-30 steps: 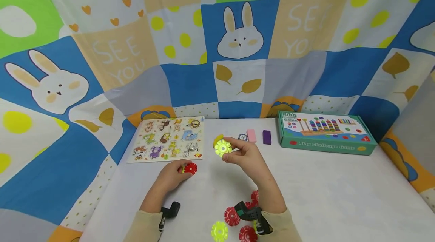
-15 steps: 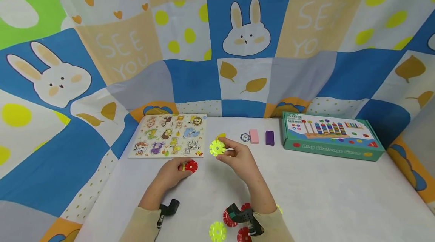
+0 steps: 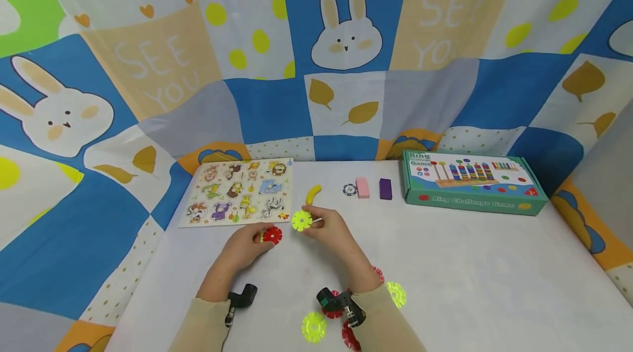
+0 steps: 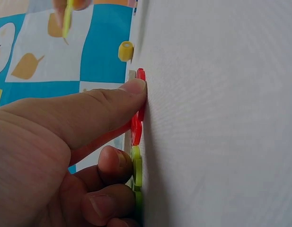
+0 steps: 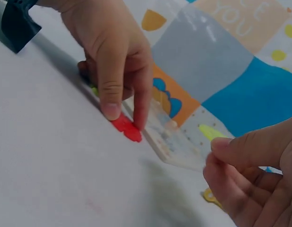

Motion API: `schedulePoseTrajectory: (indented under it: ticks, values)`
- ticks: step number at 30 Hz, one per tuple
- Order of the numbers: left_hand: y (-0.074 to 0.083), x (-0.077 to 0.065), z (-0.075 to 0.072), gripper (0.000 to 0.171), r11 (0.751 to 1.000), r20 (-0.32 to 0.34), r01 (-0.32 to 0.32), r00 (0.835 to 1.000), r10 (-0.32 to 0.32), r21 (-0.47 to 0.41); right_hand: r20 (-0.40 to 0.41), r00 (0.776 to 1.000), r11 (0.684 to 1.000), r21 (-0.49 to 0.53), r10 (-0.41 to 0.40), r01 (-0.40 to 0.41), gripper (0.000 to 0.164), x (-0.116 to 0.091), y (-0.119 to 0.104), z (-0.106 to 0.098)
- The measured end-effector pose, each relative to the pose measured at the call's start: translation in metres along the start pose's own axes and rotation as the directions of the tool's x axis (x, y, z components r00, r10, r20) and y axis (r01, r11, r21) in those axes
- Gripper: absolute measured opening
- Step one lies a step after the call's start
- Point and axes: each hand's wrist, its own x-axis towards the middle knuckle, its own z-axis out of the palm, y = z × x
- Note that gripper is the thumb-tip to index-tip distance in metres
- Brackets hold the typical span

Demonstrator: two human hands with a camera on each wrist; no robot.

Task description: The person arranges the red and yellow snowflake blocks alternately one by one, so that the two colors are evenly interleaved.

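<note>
In hand: red, notched plastic disc (image 3: 272, 235); yellow-green, notched plastic disc (image 3: 301, 221).
Left hand (image 3: 243, 246) pinches the red one low at the white tabletop (image 3: 470, 264), by the flat animal-picture board (image 3: 222, 178); right hand (image 3: 330, 230), thumb and finger closed on its edge, holds the yellow-green one raised.

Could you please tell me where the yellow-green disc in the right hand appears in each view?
Head: the yellow-green disc is below and slightly left of centre, pinched by the right hand.
Left wrist: it shows edge-on at the top, left of centre.
Right wrist: it is right of centre, at the thumb's tip.
Shared landmark: the left hand, with a red disc at its thumb.
</note>
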Motion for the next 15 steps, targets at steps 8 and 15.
schedulePoseTrajectory:
  ticks: [8, 15]
  values:
    - [0.001, -0.001, -0.003, 0.048, 1.000, 0.016, -0.007, 1.000, 0.006, 0.007, 0.005, 0.998, 0.992, -0.110, 0.064, -0.063, 0.052, 0.002, 0.009, 0.017]
    - [0.004, 0.000, -0.003, 0.047, 0.999, 0.020, -0.028, 0.999, 0.027, 0.030, -0.039, 0.999, 0.956, -0.292, 0.014, -0.025, 0.049, 0.002, 0.017, 0.031]
